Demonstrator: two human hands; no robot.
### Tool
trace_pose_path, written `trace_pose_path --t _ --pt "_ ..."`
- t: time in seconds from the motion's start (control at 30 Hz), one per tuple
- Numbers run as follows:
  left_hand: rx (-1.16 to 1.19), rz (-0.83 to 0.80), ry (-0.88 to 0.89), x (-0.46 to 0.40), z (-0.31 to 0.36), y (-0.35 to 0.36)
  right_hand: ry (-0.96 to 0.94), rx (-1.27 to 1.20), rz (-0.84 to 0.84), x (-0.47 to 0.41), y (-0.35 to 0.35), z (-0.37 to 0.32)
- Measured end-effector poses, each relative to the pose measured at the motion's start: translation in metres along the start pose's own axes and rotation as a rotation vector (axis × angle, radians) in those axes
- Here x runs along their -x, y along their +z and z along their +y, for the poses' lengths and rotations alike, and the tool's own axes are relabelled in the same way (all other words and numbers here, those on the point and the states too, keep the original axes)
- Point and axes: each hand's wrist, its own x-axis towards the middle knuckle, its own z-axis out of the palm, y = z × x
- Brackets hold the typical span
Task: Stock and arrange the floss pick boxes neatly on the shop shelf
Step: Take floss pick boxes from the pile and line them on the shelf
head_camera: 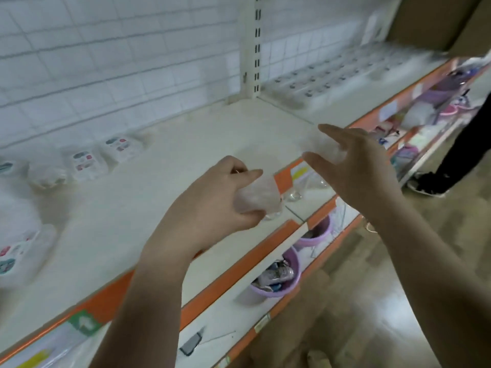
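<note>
hands over the shelf, one box in each

your left hand (212,197) grips a clear floss pick box (256,196) over the front part of the shelf (164,160), thumb on top and fingers curled beneath it. your right hand (356,168) is raised near the shelf's front edge, thumb and fingers spread part way around a second clear box (325,147); motion blur hides the contact, so you cannot tell how firmly that box is held.

surroundings: more floss pick boxes (103,158) lie in a loose row toward the back left of the shelf, labels up, and further ones (18,251) sit at the far left edge. a wire grid panel (106,62) backs the shelf, and a slotted upright post (256,46) divides it from the next bay. in that bay, rows of small clear packs (326,75) cover the board. a brown carton (435,19) fills the upper right corner. the bare middle of the shelf lies open between your hands and the back row.

the front rail (239,261) is orange with price labels. on the lower shelf (220,314), a purple tub (276,282) holds mixed small packets; a second purple tub (316,235) sits just behind it, contents unclear. a dark flat item (190,345) lies near the lower shelf's front.

at far right, another person's dark trouser leg (462,144) and shoe (425,183) stand on the floor (372,274), well apart from your hands.
</note>
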Motion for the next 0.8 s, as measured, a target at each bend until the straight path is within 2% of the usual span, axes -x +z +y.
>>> trace_pose_path --t 0.2,0.43,0.8 --pt "0.017 -0.033 0.112 -0.080 0.080 0.061 0.107 0.010 0.125 -0.011 -0.055 0.111" --pt "0.021 0.062 0.052 -0.162 0.163 0.126 0.046 0.078 0.121 -0.051 -0.110 0.223" --pt "-0.031 0.118 -0.085 -0.275 0.185 0.154 0.031 0.038 0.087 -0.152 -0.118 0.337"
